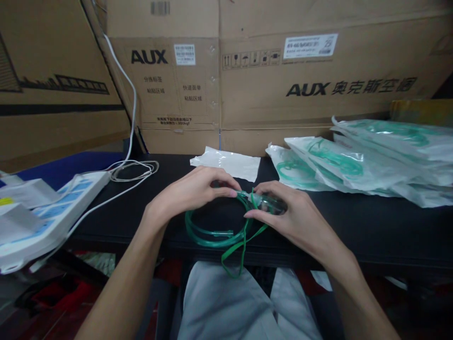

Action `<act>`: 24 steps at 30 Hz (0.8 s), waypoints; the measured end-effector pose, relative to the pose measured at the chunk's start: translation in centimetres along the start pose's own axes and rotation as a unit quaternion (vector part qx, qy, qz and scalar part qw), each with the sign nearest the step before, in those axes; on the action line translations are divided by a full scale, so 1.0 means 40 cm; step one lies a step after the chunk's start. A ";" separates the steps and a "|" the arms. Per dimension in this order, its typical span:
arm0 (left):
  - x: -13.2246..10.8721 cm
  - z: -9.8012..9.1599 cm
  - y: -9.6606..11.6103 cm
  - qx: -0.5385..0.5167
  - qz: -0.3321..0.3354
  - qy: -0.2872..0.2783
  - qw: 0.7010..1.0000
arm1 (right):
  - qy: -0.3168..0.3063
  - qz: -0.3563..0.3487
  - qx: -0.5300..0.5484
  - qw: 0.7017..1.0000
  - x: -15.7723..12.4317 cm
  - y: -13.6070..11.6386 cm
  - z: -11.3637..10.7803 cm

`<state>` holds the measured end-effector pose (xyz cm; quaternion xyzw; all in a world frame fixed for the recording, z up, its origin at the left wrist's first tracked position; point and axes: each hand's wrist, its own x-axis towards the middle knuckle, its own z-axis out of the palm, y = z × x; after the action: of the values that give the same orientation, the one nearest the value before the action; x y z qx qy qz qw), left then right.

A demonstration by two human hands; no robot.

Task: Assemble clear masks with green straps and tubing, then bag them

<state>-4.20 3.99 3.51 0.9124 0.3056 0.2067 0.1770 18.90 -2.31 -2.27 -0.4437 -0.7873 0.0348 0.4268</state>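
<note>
My right hand (295,210) is closed around a clear oxygen mask (271,204) just above the black table (148,217). With thumb and fingertips, my left hand (201,189) pinches the end of the green oxygen tubing (208,242) close to the mask; whether the two are joined there I cannot tell. The tubing lies in a loose coil below my hands, its free clear end (224,233) inside the loop. From the mask a green elastic strap (231,255) hangs over the table's front edge. Behind my hands lies a flat white pouch (230,164).
Several packed pouches (354,158) with green tubing are piled at the right. On the left, a white power strip (53,217) holds plugged adapters, and a white cable (136,165) loops beside it. Large cardboard boxes (247,104) wall off the back.
</note>
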 end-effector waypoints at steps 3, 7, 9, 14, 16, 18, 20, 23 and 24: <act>0.000 0.001 0.000 -0.010 0.000 -0.003 1.000 | -0.004 0.000 0.000 1.000 0.001 -0.003 -0.001; 0.000 0.004 0.001 -0.024 0.010 -0.008 1.000 | -0.028 0.014 -0.008 0.999 -0.001 -0.007 -0.003; -0.001 0.004 0.004 -0.027 0.014 -0.012 0.999 | -0.033 0.018 -0.008 0.999 -0.003 -0.009 -0.004; 0.000 0.007 0.014 -0.025 0.013 -0.016 0.999 | -0.050 0.003 0.006 0.999 -0.002 -0.016 -0.005; 0.002 0.011 0.016 -0.027 0.015 -0.014 0.999 | -0.062 0.004 0.012 0.998 0.000 -0.018 -0.004; 0.003 0.015 0.017 -0.029 0.019 -0.014 0.999 | -0.065 0.001 0.013 0.998 0.001 -0.018 -0.002; 0.004 0.019 0.017 -0.029 0.025 -0.012 0.999 | -0.062 -0.004 0.015 0.998 0.001 -0.016 -0.001; 0.005 0.024 0.016 -0.025 0.026 -0.008 0.999 | -0.066 -0.006 0.023 0.998 0.002 -0.013 0.001; 0.006 0.026 0.015 -0.022 0.022 -0.006 1.000 | -0.069 -0.005 0.026 0.997 0.001 -0.013 0.001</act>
<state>-3.23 3.48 2.97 0.9160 0.2802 0.2118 0.1939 18.49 -2.56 -2.04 -0.4246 -0.8162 0.0837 0.3827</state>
